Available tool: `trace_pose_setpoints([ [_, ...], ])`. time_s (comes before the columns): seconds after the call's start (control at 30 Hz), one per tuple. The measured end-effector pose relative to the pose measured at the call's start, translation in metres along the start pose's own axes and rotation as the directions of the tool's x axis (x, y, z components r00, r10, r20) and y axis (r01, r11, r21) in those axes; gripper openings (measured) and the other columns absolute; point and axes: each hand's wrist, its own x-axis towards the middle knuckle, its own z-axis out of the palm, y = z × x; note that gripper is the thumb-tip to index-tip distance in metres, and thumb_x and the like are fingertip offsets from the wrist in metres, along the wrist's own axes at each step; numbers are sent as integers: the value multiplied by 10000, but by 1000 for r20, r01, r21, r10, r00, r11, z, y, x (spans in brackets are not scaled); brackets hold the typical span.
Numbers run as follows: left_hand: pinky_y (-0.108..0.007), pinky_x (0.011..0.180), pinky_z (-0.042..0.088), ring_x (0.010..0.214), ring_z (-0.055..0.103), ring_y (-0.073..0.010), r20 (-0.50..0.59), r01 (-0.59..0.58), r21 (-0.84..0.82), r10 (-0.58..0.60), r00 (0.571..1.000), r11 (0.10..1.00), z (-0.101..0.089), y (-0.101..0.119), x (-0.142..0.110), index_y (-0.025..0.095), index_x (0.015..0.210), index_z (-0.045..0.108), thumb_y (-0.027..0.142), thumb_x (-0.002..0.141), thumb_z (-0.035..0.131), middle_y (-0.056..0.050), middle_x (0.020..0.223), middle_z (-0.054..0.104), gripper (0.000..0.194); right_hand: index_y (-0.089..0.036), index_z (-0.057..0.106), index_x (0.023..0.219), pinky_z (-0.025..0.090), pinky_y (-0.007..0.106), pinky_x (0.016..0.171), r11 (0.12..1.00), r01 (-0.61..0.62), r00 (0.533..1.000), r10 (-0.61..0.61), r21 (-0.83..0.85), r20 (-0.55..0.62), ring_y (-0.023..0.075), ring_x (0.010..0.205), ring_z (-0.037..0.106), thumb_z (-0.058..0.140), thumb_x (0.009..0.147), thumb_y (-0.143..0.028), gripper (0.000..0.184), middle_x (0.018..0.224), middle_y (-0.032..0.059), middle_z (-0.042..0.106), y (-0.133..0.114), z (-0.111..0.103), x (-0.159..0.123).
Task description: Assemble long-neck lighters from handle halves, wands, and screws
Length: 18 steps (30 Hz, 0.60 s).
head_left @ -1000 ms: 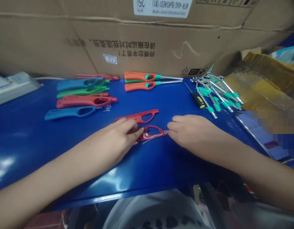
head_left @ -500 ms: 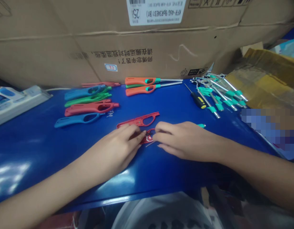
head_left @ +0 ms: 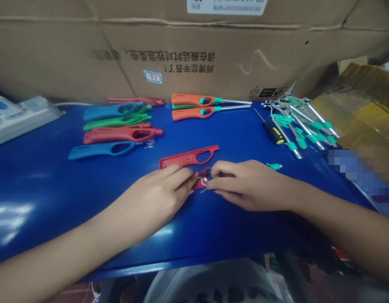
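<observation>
My left hand is closed on a red lighter casing half lying on the blue table, covering much of it. A white wire shows inside the casing, between the two hands. My right hand has its fingertips pinched together at the trigger-loop end of the same casing; what they grip is hidden. Just behind the hands lies another red casing half, hollow side up. Part of a metal tube shows beneath the right fingertips. A teal lighter part pokes out behind the right hand.
Blue, green and red lighter casings lie at left beside small screws. Orange lighters are at the back. A screwdriver and several metal lighter tubes lie right. A cardboard box and power strip border the table.
The camera view has tilted down and shifted slightly. Both hands stay at the red casing half, with only slight finger movement at the white wire.
</observation>
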Motion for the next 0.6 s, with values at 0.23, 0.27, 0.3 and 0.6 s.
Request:
trace_pose_setpoints([
  [0.23, -418, 983, 582, 1128, 648, -254, -55, 139, -292, -162, 985, 946, 0, 1, 1, 137, 1310, 644, 182, 1028, 514, -120, 1217, 682, 313, -218, 618, 1035, 376, 275, 635, 984, -71, 997, 72, 162, -1, 131, 798, 566, 550, 920, -159, 146, 1171, 44, 607, -5, -3, -2],
  [0.27, -400, 1016, 559, 1164, 629, -241, -52, 151, -343, -180, 982, 927, 0, 1, 1, 152, 1323, 633, 167, 1023, 519, -112, 1245, 668, 321, -215, 613, 1006, 384, 268, 638, 972, -95, 995, 98, 215, -4, 119, 767, 549, 570, 898, -148, 134, 1159, 40, 604, -5, -5, -2],
  [0.3, -384, 1041, 538, 1192, 611, -230, -48, 153, -384, -185, 982, 910, 0, 1, 2, 164, 1331, 626, 150, 1018, 521, -106, 1267, 655, 331, -211, 606, 979, 389, 259, 635, 956, -119, 992, 126, 269, -9, 106, 733, 527, 585, 881, -136, 126, 1135, 34, 602, -5, -6, -1],
  [0.6, -403, 1035, 490, 1217, 547, -250, -11, 119, -412, -135, 991, 903, 5, 1, 4, 208, 1324, 649, 111, 1013, 490, -118, 1294, 598, 363, -212, 514, 918, 357, 188, 539, 782, -279, 929, 367, 557, -50, 63, 516, 406, 570, 888, -81, 145, 610, -108, 434, 3, -4, 4],
])
